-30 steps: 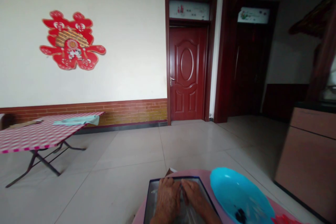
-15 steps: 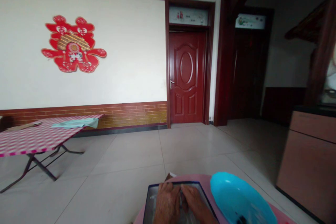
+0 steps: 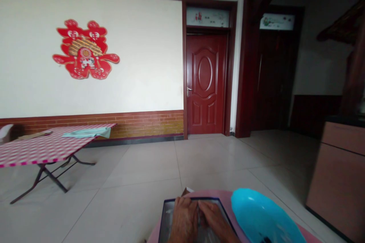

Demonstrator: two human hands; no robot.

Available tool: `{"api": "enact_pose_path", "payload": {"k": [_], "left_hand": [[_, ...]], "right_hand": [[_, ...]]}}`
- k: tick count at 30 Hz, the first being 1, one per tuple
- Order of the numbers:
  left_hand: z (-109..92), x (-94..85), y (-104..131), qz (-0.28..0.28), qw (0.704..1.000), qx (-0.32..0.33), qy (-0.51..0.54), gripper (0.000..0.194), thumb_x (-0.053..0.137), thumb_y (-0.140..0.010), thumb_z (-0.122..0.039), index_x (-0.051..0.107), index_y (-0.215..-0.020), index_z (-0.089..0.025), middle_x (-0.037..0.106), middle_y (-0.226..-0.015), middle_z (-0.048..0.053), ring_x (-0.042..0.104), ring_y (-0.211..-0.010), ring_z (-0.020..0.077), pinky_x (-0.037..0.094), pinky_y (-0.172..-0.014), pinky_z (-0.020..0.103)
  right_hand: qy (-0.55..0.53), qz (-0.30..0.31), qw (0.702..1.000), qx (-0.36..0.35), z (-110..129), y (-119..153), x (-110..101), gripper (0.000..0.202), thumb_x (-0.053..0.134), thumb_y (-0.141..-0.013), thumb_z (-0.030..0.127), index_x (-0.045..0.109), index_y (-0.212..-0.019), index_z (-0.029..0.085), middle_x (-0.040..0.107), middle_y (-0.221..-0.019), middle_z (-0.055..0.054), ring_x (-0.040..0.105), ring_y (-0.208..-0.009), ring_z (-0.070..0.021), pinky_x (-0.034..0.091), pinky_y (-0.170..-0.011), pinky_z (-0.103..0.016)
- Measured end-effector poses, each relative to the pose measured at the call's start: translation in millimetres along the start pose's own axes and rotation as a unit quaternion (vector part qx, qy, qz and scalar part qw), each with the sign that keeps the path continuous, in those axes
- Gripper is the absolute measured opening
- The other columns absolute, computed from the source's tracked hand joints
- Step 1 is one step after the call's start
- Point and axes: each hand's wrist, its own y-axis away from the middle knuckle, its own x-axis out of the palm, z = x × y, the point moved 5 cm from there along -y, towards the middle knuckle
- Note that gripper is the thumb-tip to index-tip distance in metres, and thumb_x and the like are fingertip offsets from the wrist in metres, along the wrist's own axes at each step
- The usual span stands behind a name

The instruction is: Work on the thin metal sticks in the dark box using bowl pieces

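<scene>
Pink desk [image 3: 230,207] up front has two containers on it: one dark-rimmed tray [image 3: 166,222] with something clear and shiny inside, and one blue basin [image 3: 256,210] just beside it with a small dark thing [image 3: 267,240] near the bottom. Left hand [image 3: 184,218] and right hand [image 3: 214,218] are both over the tray, fingers curled in close together, can't tell if they're gripping anything. One red cutout [image 3: 86,51] hangs on the wall, plus two door-top panels [image 3: 208,17] whose markings are too small to read.
</scene>
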Motion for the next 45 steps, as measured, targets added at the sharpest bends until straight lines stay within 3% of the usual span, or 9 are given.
{"api": "enact_pose_path", "payload": {"k": [5, 12, 16, 20, 22, 24, 31, 37, 45], "left_hand": [[-2.8, -16.9, -0.4, -0.119, 0.992, 0.034, -0.008, 0.029, 0.041, -0.089, -0.024, 0.060, -0.110, -0.018, 0.063, -0.099, 0.010, 0.058, -0.088, 0.0197, 0.045, -0.078, 0.033], [38.1, -5.9, 3.4, -0.114, 0.941, -0.250, 0.196, 0.034, 0.042, -0.089, -0.042, 0.066, -0.079, -0.019, 0.065, -0.069, 0.005, 0.060, -0.064, 0.0178, 0.044, -0.062, 0.027], [48.1, 2.4, 2.9, -0.102, 0.839, -0.349, 0.404, 0.037, 0.054, -0.080, -0.052, 0.063, -0.068, -0.018, 0.059, -0.058, 0.000, 0.054, -0.054, 0.0133, 0.041, -0.055, 0.023], [43.0, 10.2, 1.2, -0.100, 0.654, -0.396, 0.637, 0.033, 0.069, -0.068, -0.045, 0.062, -0.081, -0.015, 0.061, -0.063, -0.001, 0.055, -0.056, 0.0108, 0.043, -0.055, 0.021], [39.7, 11.1, 0.1, -0.100, 0.582, -0.407, 0.697, 0.039, 0.074, -0.063, -0.036, 0.059, -0.093, -0.016, 0.061, -0.065, -0.002, 0.055, -0.056, 0.0098, 0.044, -0.055, 0.021], [38.3, 9.7, -0.8, -0.097, 0.561, -0.412, 0.712, 0.046, 0.075, -0.061, -0.029, 0.056, -0.101, -0.016, 0.060, -0.062, -0.004, 0.052, -0.050, 0.0078, 0.042, -0.052, 0.019], [33.2, 14.1, 4.1, -0.006, 0.658, -0.427, 0.621, 0.040, 0.063, -0.067, -0.036, 0.059, -0.101, -0.014, 0.052, -0.057, -0.006, 0.041, -0.042, 0.0058, 0.031, -0.039, 0.018], [46.4, 19.5, 7.1, 0.025, 0.831, -0.359, 0.424, 0.046, 0.051, -0.074, -0.057, 0.065, -0.082, -0.014, 0.042, -0.047, -0.008, 0.039, -0.041, 0.0080, 0.029, -0.040, 0.020], [39.1, 16.9, 9.5, 0.090, 0.973, -0.175, 0.121, 0.046, 0.029, -0.091, -0.033, 0.052, -0.128, -0.017, 0.070, -0.072, 0.005, 0.063, -0.059, 0.0169, 0.045, -0.058, 0.026]], "right_hand": [[-0.047, -0.081, 0.995, 0.042, -8.6, -7.5, -9.5, 0.043, 0.046, -0.070, 0.059, 0.049, -0.048, 0.022, 0.050, -0.046, 0.001, 0.045, -0.046, -0.0137, 0.034, -0.049, -0.028], [-0.292, -0.072, 0.943, 0.141, -7.0, -0.6, 7.0, 0.042, 0.063, -0.061, 0.060, 0.057, -0.063, 0.019, 0.058, -0.056, 0.001, 0.052, -0.048, -0.0115, 0.041, -0.050, -0.025], [-0.296, 0.061, 0.945, 0.125, 2.1, 8.3, 29.8, 0.044, 0.059, -0.068, 0.061, 0.057, -0.068, 0.017, 0.057, -0.055, 0.002, 0.052, -0.046, -0.0101, 0.039, -0.049, -0.023], [-0.241, 0.164, 0.950, 0.113, 4.5, 14.9, 36.9, 0.054, 0.045, -0.078, 0.065, 0.061, -0.073, 0.013, 0.062, -0.060, -0.003, 0.057, -0.049, -0.0114, 0.040, -0.051, -0.024], [-0.178, 0.160, 0.963, 0.125, 2.2, 14.2, 30.8, 0.062, 0.038, -0.078, 0.068, 0.063, -0.073, 0.012, 0.064, -0.061, -0.006, 0.056, -0.046, -0.0114, 0.038, -0.048, -0.024], [-0.142, 0.094, 0.976, 0.137, -0.6, 9.4, 17.4, 0.065, 0.036, -0.077, 0.071, 0.062, -0.068, 0.012, 0.063, -0.057, -0.005, 0.052, -0.042, -0.0100, 0.033, -0.044, -0.023], [-0.232, -0.182, 0.952, 0.085, -4.1, -2.1, -21.6, 0.052, 0.047, -0.070, 0.067, 0.058, -0.071, 0.017, 0.058, -0.057, 0.001, 0.049, -0.046, -0.0091, 0.034, -0.045, -0.022], [-0.144, -0.203, 0.967, 0.045, -6.4, -2.2, -20.6, 0.043, 0.038, -0.081, 0.054, 0.059, -0.076, 0.017, 0.058, -0.057, 0.001, 0.051, -0.050, -0.0114, 0.038, -0.048, -0.023], [0.163, -0.165, 0.973, -0.001, -12.4, -6.0, -25.4, 0.025, 0.043, -0.075, 0.018, 0.066, -0.082, 0.017, 0.071, -0.083, -0.006, 0.062, -0.080, -0.0174, 0.045, -0.074, -0.027]]}}
